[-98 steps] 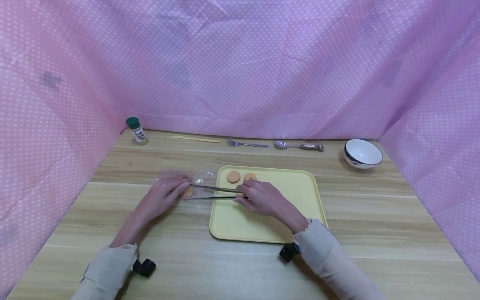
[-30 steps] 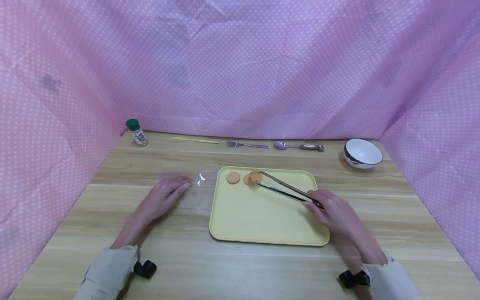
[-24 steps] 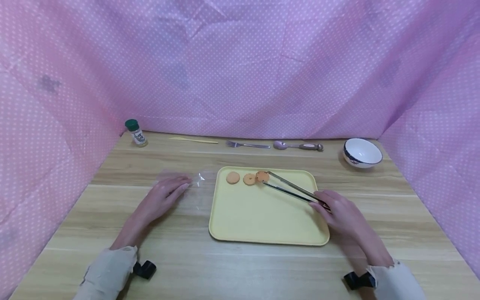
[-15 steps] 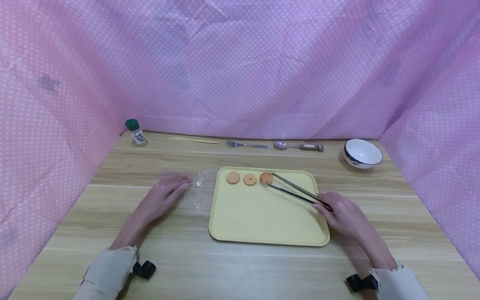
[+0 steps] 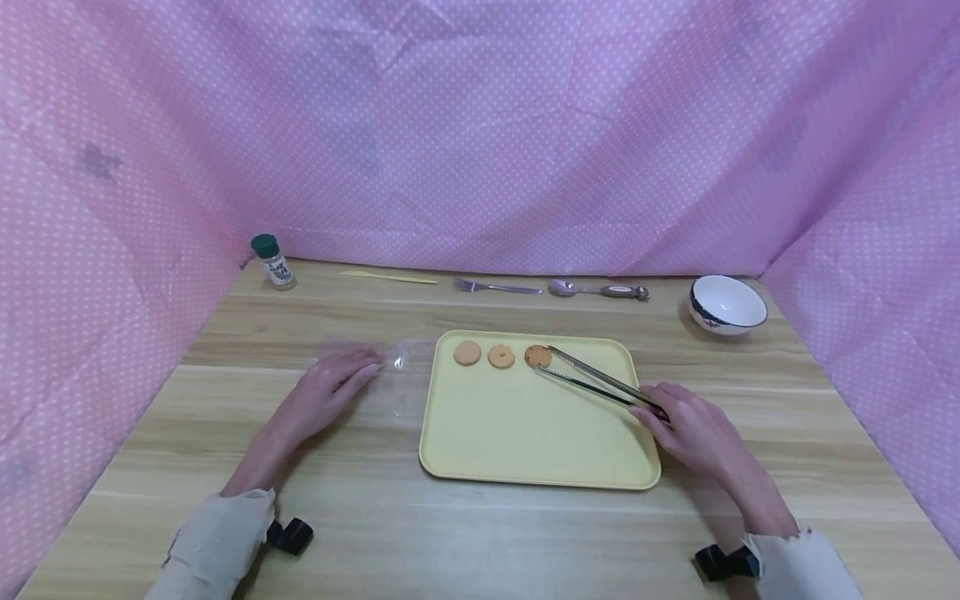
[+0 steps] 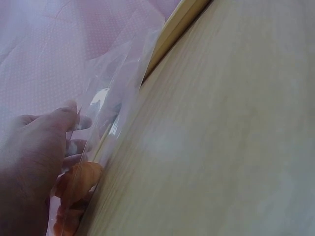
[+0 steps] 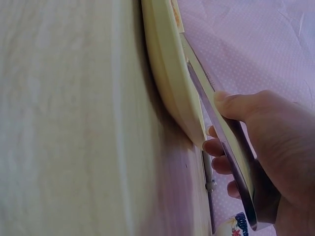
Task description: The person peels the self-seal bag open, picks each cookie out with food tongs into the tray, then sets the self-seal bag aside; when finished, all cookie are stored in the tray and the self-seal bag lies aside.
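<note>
My right hand [image 5: 690, 429] grips metal tongs [image 5: 600, 377] over the right side of a pale yellow tray [image 5: 517, 433]. The tongs' tips stand on either side of a round speckled cookie [image 5: 537, 357] near the tray's far edge. Left of it, in the same row, lie a flower-shaped cookie [image 5: 501, 357] and a plain round cookie [image 5: 467, 353]. My left hand [image 5: 330, 396] holds a clear plastic bag [image 5: 401, 383] left of the tray. In the left wrist view, thumb and fingers pinch the bag's film [image 6: 101, 103], with orange-brown cookies [image 6: 81, 182] showing below them.
Along the table's back edge are a green-capped shaker [image 5: 273, 262], a yellowish knife [image 5: 390, 277], a fork [image 5: 495, 288] and a spoon [image 5: 600, 290]. A white bowl with a dark patterned outside [image 5: 727, 305] stands at the back right. Pink dotted cloth [image 5: 480, 133] walls the table.
The tongs have come out of the bag with the speckled cookie and shifted right over the tray, past the flower-shaped one. The left hand has stayed in place on the bag.
</note>
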The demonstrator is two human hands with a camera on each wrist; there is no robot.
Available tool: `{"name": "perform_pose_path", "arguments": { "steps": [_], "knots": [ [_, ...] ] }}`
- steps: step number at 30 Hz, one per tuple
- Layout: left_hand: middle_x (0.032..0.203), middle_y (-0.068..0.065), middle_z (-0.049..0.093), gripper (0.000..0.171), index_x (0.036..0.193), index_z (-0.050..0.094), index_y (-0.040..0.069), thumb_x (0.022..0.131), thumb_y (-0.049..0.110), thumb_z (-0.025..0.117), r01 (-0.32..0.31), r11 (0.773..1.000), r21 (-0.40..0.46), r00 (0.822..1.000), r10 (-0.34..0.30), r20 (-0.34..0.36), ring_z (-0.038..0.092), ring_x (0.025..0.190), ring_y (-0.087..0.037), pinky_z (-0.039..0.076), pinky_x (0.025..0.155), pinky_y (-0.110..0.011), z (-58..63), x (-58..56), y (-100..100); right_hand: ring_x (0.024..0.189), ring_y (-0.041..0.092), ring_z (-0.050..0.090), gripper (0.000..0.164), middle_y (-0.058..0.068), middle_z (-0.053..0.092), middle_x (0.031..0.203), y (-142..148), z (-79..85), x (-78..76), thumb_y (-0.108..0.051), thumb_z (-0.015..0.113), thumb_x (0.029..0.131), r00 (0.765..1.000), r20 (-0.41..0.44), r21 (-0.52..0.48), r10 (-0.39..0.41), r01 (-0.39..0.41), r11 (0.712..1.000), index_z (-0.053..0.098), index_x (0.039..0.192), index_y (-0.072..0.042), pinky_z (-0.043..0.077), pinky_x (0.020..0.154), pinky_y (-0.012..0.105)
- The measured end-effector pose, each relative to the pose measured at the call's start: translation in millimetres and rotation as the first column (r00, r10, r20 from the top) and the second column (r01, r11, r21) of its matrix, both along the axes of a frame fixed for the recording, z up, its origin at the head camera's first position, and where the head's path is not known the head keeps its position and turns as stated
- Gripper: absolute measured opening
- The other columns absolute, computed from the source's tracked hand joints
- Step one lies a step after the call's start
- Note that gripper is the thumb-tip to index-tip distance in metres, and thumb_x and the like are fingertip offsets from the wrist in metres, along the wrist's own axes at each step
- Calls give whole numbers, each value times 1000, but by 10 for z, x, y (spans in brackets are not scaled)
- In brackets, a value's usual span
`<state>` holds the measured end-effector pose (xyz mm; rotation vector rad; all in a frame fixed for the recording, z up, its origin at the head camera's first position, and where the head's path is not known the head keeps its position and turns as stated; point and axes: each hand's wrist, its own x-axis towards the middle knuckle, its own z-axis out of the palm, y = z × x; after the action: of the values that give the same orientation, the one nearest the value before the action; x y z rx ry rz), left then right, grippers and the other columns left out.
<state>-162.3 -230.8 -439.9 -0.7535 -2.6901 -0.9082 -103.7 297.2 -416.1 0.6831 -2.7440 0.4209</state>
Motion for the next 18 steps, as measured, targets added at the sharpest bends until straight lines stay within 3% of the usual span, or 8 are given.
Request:
{"name": "perform_pose_path", "arguments": {
  "steps": [10, 18],
  "knots": [
    [139, -15, 64, 33, 133, 69, 5, 110, 24, 55, -8, 1000, -11, 1000, 8, 23, 56, 132, -37, 39, 114, -58, -12, 4, -1, 72, 11, 54, 25, -2, 64, 88, 21, 6, 22, -15, 80, 91, 999, 50, -4, -12, 12, 1000, 73, 112, -3, 49, 56, 36],
    [139, -15, 64, 33, 133, 69, 6, 110, 24, 55, -8, 1000, -13, 1000, 8, 8, 56, 132, -37, 40, 114, -58, -33, -10, -5, 72, 10, 53, 25, -4, 61, 85, 31, -37, 7, -16, 82, 90, 999, 36, -27, -14, 15, 1000, 72, 110, -3, 48, 57, 34]
  ]
}}
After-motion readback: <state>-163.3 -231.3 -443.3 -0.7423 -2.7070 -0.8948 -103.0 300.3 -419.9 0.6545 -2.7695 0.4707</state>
